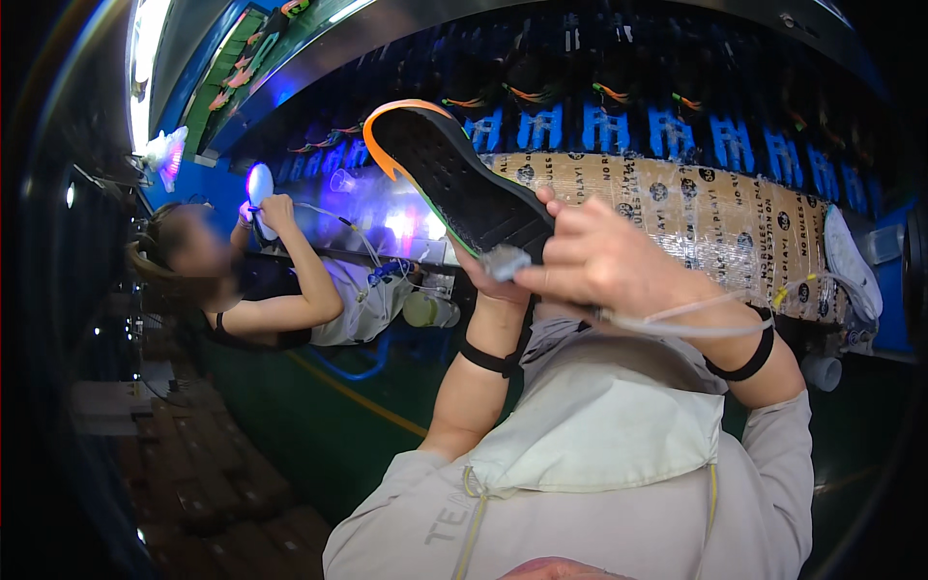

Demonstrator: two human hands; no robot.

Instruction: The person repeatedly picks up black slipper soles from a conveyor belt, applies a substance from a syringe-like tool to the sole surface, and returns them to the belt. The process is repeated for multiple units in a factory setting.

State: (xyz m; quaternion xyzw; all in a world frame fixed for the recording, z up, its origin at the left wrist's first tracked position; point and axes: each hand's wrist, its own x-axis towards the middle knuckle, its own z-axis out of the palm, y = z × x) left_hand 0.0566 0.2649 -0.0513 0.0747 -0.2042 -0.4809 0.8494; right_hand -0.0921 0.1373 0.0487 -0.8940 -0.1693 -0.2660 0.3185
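A shoe sole (464, 174), black on its inner face with an orange rim at one end and a green edge along the side, is held up before me at a slant. My left hand (491, 282) grips it from below at the near end, its fingers partly hidden behind the sole. Closed around a small brush (505, 262) with a pale, blurred head is my right hand (611, 256). The brush head lies at the sole's near edge, close to my left hand; whether it touches the sole I cannot tell. A clear thin tube (696, 330) trails from my right hand past the wrist.
A bench top covered in printed brown sheeting (706, 222) lies beyond my hands, with blue racks (604, 128) behind. To the left a co-worker (280, 280) holds a light-coloured sole (259, 186) under a lamp (166, 153). A white shoe-shaped piece (851, 263) rests at the right.
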